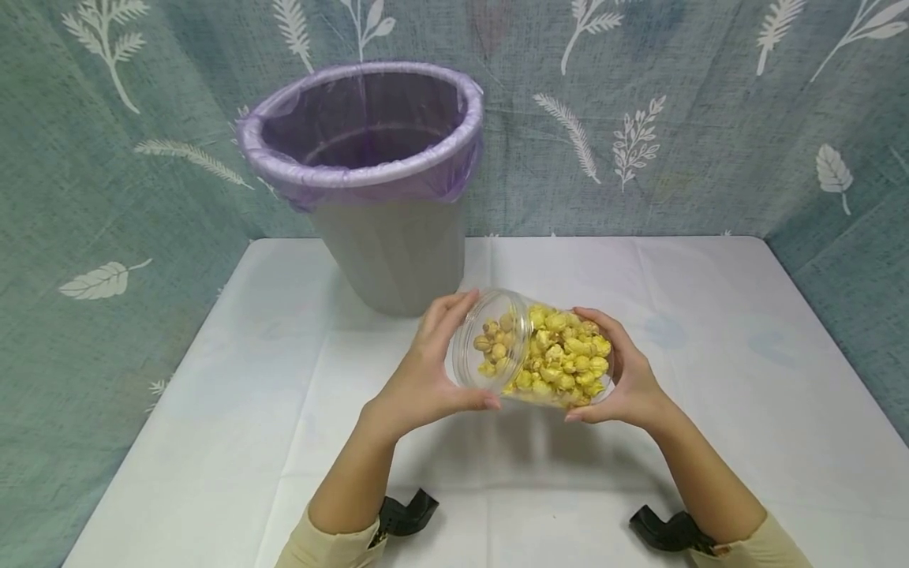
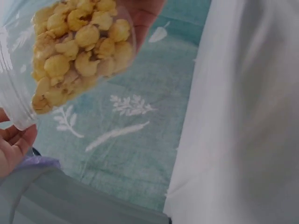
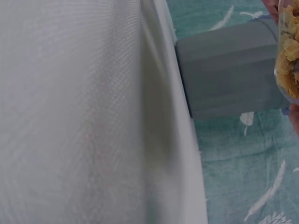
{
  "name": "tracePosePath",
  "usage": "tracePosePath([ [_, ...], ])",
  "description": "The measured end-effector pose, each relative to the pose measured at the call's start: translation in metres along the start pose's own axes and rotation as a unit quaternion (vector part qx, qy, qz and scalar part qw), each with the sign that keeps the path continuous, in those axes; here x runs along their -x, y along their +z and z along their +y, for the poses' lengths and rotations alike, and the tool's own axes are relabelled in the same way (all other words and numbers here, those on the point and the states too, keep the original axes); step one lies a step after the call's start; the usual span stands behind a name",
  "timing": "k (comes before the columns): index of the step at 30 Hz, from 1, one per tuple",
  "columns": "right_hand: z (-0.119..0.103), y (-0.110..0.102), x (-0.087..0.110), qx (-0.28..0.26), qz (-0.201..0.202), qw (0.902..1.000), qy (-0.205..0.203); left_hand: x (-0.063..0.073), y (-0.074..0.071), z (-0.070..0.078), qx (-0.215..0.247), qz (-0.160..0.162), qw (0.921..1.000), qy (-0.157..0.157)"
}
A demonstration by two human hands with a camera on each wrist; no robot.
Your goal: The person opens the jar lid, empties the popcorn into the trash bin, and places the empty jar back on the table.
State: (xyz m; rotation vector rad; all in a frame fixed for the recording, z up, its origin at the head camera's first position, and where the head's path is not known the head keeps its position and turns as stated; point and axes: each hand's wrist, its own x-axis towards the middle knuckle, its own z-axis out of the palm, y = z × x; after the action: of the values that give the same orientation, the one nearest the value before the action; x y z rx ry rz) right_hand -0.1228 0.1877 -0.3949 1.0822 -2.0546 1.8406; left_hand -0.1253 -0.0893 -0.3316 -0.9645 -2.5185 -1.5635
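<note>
A clear plastic jar (image 1: 561,355) of yellow popcorn is held tilted on its side above the white tablecloth, its round rim end facing left and toward the head camera. My left hand (image 1: 433,371) holds that rim end, with the thumb at the lower edge and the fingers at the upper edge. Around the base end, my right hand (image 1: 625,379) grips with fingers above and thumb below. Several popcorn pieces (image 1: 497,339) show through the rim end. In the left wrist view the popcorn (image 2: 79,51) fills part of the jar, with clear space near the rim.
A grey trash bin (image 1: 398,244) lined with a purple bag (image 1: 369,173) stands at the back left of the table (image 1: 213,442). Green-blue curtain cloth (image 1: 682,118) with white leaf prints hangs behind and at the sides. Black wrist mounts (image 1: 405,513) sit at both sleeves.
</note>
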Motion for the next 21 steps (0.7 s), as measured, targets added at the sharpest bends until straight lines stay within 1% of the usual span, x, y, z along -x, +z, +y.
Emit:
tracePosePath([
  [2,-0.002,-0.001,0.000,0.002,0.005,1.0000,0.004,-0.001,0.000,-0.002,0.005,-0.001,0.9997,0.024],
  [4,-0.003,-0.001,0.000,0.002,0.009,0.9999,0.014,-0.002,0.000,-0.004,0.016,-0.007,0.9983,0.056],
  [7,-0.004,-0.002,0.001,0.000,0.013,0.9998,0.013,-0.004,-0.002,-0.008,0.032,-0.021,0.9939,0.103],
  [9,-0.004,-0.003,0.001,0.000,0.012,0.9999,0.006,-0.006,-0.004,-0.010,0.035,-0.032,0.9911,0.124],
  [11,-0.003,-0.002,0.001,-0.003,0.008,1.0000,-0.001,-0.006,-0.006,-0.011,0.036,-0.046,0.9893,0.134],
  [16,-0.002,-0.001,0.001,-0.001,-0.005,1.0000,0.000,-0.006,-0.007,-0.014,0.038,-0.083,0.9850,0.147],
  [18,-0.002,0.000,0.001,0.003,-0.011,0.9999,0.005,-0.006,-0.007,-0.015,0.041,-0.087,0.9831,0.156],
  [21,-0.002,-0.001,0.001,0.012,-0.019,0.9997,0.010,-0.007,-0.010,-0.017,0.044,-0.083,0.9810,0.169],
])
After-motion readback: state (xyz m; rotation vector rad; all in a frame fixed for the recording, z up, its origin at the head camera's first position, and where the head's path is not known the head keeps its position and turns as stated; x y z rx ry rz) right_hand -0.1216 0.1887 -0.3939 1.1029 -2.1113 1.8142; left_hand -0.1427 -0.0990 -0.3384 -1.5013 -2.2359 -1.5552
